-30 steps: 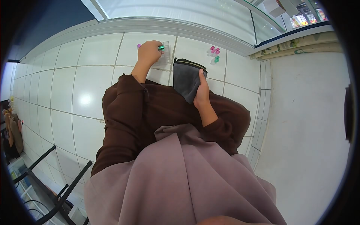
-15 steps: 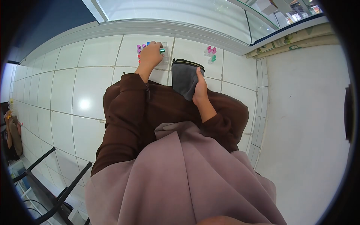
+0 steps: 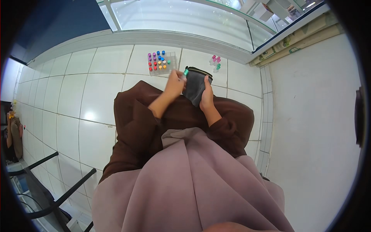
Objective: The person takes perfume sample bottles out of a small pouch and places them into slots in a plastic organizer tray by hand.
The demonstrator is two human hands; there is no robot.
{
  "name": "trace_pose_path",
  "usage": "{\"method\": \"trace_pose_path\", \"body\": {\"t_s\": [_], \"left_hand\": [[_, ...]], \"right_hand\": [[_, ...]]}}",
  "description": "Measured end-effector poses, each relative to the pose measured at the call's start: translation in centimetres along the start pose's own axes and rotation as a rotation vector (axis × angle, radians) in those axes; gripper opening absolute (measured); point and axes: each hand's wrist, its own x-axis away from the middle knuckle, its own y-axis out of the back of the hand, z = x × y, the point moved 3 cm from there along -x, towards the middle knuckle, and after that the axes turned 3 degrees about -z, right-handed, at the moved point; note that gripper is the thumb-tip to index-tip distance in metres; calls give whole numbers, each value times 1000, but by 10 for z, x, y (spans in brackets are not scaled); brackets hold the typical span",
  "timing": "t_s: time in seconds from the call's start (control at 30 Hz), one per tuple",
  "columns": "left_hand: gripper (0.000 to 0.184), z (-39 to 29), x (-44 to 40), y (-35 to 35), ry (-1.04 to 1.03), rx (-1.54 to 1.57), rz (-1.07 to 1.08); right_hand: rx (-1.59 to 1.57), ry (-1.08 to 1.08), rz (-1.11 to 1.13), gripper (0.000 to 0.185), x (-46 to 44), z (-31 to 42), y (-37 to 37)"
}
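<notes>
My left hand (image 3: 175, 84) pinches a small vial with a shiny green cap (image 3: 186, 72) close to the upper left edge of a dark grey zippered pouch (image 3: 193, 87). My right hand (image 3: 207, 96) grips the pouch by its right side, thumb on the front, above my lap. The zip runs along the pouch's top; its inside is hidden from me. On the floor beyond my left hand stands a clear rack (image 3: 172, 69) with several small vials, capped in purple, blue, red, orange, pale pink and green.
Several loose vials with pink caps (image 3: 216, 59) and green caps (image 3: 218, 66) rest on the tiled floor (image 3: 96, 85), right of the rack. A glass display case (image 3: 174, 19) lies ahead, a white wall (image 3: 309, 127) to the right. Black metal bars (image 3: 73, 189) stand at lower left.
My left hand has come back from the rack to the pouch's left edge, carrying the green-capped vial. The rack is now uncovered. My right hand still holds the pouch.
</notes>
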Motion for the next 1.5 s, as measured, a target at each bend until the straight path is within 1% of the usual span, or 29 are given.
{"method": "trace_pose_path", "body": {"t_s": [0.03, 0.1, 0.17, 0.23, 0.33, 0.37, 0.43, 0.47, 0.57, 0.6, 0.7, 0.8, 0.83, 0.9, 0.93, 1.03, 1.13, 1.23, 1.27, 1.37, 1.43, 1.47, 1.5], "left_hand": [[21, 7, 9, -8, 10, 57, -11], [18, 17, 26, -21, -87, -81, 31], [13, 42, 33, -36, -117, -42, -16], [11, 43, 35, -38, -153, -182, -59], [13, 31, 33, -33, 91, 38, 104], [17, 27, 31, -31, 85, 79, 98], [23, 20, 25, -26, 81, 159, 88], [27, 15, 21, -22, 66, 211, 40], [26, 4, 1, -9, -32, 394, -63], [24, 2, -3, -5, -58, 407, -109], [19, 10, -6, -6, -58, 343, -92], [23, 18, 6, -20, 77, 137, 98], [24, 22, 10, -26, 114, 83, 168], [26, 27, 17, -34, 123, 117, 177], [27, 28, 17, -37, 129, 135, 183], [24, 22, 14, -31, 140, 197, 131], [26, 15, 5, -21, 123, 427, -10], [29, 8, -4, -13, 93, 479, -103], [26, 8, -2, -13, 104, 470, -98], [27, 10, 7, -19, 152, 178, 86], [27, 18, 11, -27, 218, 230, 159], [27, 21, 12, -30, 256, 240, 181], [27, 23, 13, -31, 293, 250, 204]], "right_hand": [[27, 2, 9, 50, 3, 0, -1], [111, 24, 1, 48, 4, -5, 4], [218, 74, -28, 47, -10, -21, 20], [222, 66, -26, 45, -6, -21, 20], [166, 2, 27, 44, -2, -15, 14], [139, -32, 51, 44, -1, -14, 13], [251, 103, 96, 45, -4, -16, 9], [305, 169, 117, 45, -6, -18, 7], [372, 231, 195, 47, 2, -19, -6], [388, 201, 201, 48, 7, -17, -10], [364, 188, 189, 48, 6, -22, -8], [287, 122, 118, 48, -11, -24, 7], [287, 116, 53, 47, -11, -19, 8], [288, 103, -81, 47, -11, -10, 12], [308, 111, -72, 46, -13, -12, 13], [361, 117, -39, 47, -10, -13, 9], [285, 204, 99, 49, -2, -15, -8], [376, 217, 158, 51, -2, -23, -8], [356, 192, 145, 52, -2, -24, -6], [325, 108, 84, 53, 0, -15, -6], [340, 39, 6, 55, 1, -5, -2], [376, -10, -20, 57, -8, -11, 11], [366, 8, -36, 56, -7, -11, 9]]}}
